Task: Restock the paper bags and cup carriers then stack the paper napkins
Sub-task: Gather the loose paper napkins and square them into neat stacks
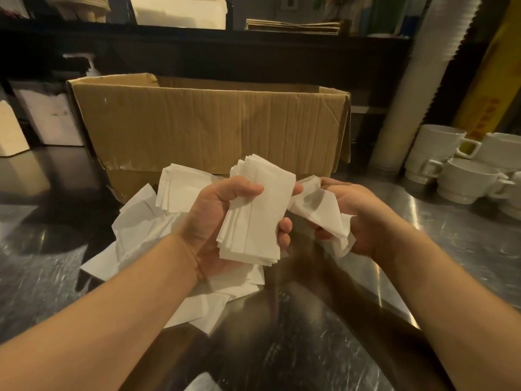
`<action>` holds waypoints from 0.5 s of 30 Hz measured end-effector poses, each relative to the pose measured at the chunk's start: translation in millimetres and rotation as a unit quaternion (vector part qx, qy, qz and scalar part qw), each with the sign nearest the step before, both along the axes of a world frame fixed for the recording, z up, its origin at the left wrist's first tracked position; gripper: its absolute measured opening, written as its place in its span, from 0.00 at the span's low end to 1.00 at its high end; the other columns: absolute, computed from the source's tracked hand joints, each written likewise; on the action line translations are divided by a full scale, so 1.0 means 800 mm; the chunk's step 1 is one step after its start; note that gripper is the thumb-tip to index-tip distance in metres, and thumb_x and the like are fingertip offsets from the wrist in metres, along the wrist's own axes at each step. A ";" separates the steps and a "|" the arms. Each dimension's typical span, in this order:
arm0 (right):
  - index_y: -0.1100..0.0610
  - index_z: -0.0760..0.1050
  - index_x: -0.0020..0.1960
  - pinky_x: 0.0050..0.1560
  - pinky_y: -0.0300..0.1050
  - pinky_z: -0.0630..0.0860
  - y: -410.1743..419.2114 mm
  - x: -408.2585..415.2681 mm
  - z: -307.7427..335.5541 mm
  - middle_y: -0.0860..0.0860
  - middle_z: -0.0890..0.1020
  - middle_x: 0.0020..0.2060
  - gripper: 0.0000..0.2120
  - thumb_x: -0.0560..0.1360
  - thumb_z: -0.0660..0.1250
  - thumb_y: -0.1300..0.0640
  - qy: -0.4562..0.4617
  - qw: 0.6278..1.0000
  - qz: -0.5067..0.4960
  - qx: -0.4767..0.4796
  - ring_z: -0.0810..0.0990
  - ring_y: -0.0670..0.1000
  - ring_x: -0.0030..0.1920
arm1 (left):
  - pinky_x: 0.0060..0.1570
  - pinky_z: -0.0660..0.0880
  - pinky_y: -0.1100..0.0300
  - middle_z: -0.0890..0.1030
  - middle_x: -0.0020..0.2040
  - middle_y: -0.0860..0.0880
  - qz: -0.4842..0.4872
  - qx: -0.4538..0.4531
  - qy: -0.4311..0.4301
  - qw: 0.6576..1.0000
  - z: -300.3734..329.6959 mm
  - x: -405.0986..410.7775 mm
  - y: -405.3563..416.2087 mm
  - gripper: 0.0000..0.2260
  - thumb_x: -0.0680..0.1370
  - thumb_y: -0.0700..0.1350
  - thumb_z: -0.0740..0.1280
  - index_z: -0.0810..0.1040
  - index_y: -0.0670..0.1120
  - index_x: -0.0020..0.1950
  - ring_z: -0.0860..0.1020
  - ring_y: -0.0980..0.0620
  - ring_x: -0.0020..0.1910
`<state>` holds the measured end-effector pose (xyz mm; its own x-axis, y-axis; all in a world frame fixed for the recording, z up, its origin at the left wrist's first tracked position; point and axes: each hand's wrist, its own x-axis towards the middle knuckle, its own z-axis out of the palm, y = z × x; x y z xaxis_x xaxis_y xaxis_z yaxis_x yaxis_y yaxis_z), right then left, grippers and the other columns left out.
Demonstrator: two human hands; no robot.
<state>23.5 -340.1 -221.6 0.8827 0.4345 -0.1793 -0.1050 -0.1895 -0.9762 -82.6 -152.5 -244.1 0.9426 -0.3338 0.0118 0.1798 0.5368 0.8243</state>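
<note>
Meanwhile the left hand [214, 221] grips a stack of napkins [253, 213] above the steel counter [310, 348]; the right hand [358, 218] clutches a crumpled napkin [321, 210]. Loose napkins [146, 227] lie before the cardboard box [211, 122].

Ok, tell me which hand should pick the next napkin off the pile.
Probably the right hand: it pinches only one crumpled napkin. The left hand grips the stack of napkins, though the loose pile lies on its side.

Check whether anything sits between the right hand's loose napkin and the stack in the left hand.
Nothing visible does. The right hand holds a crumpled white paper napkin right beside the neat stack of white paper napkins in the left hand's grip, only open air between.
</note>
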 end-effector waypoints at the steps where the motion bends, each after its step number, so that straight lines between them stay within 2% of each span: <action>1: 0.52 0.80 0.58 0.32 0.43 0.80 0.000 -0.001 -0.001 0.55 0.84 0.52 0.08 0.79 0.69 0.58 -0.011 1.000 0.019 -0.020 0.85 0.57 0.49 | 0.46 0.80 0.50 0.81 0.49 0.41 0.001 -0.005 0.004 1.000 0.000 0.000 0.000 0.29 0.63 0.48 0.77 0.83 0.41 0.63 0.81 0.46 0.44; 4: 0.51 0.78 0.59 0.37 0.45 0.80 0.002 -0.007 0.000 0.54 0.83 0.51 0.07 0.82 0.66 0.56 -0.022 0.997 0.034 -0.068 0.84 0.56 0.50 | 0.46 0.80 0.49 0.81 0.50 0.40 0.015 -0.036 0.019 0.999 0.000 0.001 0.000 0.37 0.62 0.46 0.78 0.78 0.39 0.71 0.80 0.45 0.43; 6: 0.54 0.76 0.58 0.42 0.47 0.79 0.002 -0.006 0.000 0.54 0.82 0.53 0.09 0.82 0.62 0.51 -0.002 0.999 0.017 -0.044 0.82 0.55 0.50 | 0.46 0.80 0.49 0.81 0.50 0.40 0.026 -0.036 0.015 0.999 0.000 0.001 0.000 0.42 0.62 0.47 0.78 0.73 0.39 0.75 0.80 0.45 0.43; 8: 0.53 0.74 0.61 0.52 0.51 0.79 0.001 -0.003 0.002 0.53 0.82 0.59 0.22 0.80 0.59 0.37 0.028 0.997 0.076 -0.014 0.82 0.56 0.57 | 0.44 0.80 0.49 0.81 0.48 0.40 0.032 -0.030 0.012 0.999 0.000 0.001 0.000 0.39 0.62 0.47 0.78 0.75 0.40 0.73 0.80 0.45 0.42; 9: 0.50 0.74 0.64 0.56 0.53 0.79 -0.001 -0.002 0.000 0.51 0.82 0.60 0.28 0.76 0.60 0.30 0.013 0.992 0.119 -0.029 0.82 0.55 0.59 | 0.44 0.80 0.50 0.81 0.48 0.40 0.030 -0.029 0.011 0.999 0.000 0.000 0.000 0.37 0.62 0.47 0.78 0.77 0.40 0.70 0.80 0.45 0.42; 10: 0.49 0.74 0.65 0.59 0.54 0.80 -0.002 -0.001 -0.002 0.51 0.82 0.60 0.32 0.71 0.65 0.28 -0.017 0.988 0.146 -0.055 0.83 0.55 0.59 | 0.44 0.80 0.50 0.80 0.47 0.40 0.026 -0.035 0.007 0.999 0.000 -0.001 0.000 0.34 0.63 0.47 0.77 0.78 0.40 0.69 0.80 0.45 0.42; 11: 0.48 0.75 0.64 0.60 0.55 0.80 -0.003 -0.001 -0.003 0.51 0.83 0.59 0.32 0.68 0.71 0.30 -0.057 0.982 0.154 -0.089 0.84 0.54 0.57 | 0.44 0.80 0.50 0.80 0.47 0.40 0.023 -0.046 0.003 0.999 0.000 -0.001 -0.001 0.34 0.64 0.46 0.76 0.78 0.39 0.69 0.79 0.45 0.42; 12: 0.49 0.77 0.61 0.60 0.56 0.81 -0.003 0.000 -0.004 0.51 0.84 0.57 0.28 0.68 0.75 0.35 -0.087 0.979 0.144 -0.119 0.84 0.54 0.56 | 0.43 0.80 0.50 0.79 0.48 0.40 0.024 -0.060 -0.001 0.998 0.000 -0.001 -0.001 0.34 0.65 0.46 0.75 0.77 0.39 0.70 0.79 0.45 0.42; 15: 0.53 0.78 0.56 0.59 0.58 0.82 -0.006 0.009 -0.006 0.52 0.85 0.52 0.17 0.72 0.78 0.49 -0.087 0.974 0.121 -0.170 0.85 0.56 0.53 | 0.43 0.79 0.53 0.79 0.49 0.41 0.050 -0.096 -0.011 0.994 0.000 0.001 0.002 0.39 0.67 0.47 0.72 0.70 0.40 0.78 0.78 0.47 0.42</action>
<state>30.7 -344.5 -226.7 0.7912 0.5758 -0.2060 0.1444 -0.5033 -0.8519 -81.6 -151.2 -243.7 0.9699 -0.2279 0.0863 0.1012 0.6989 0.7081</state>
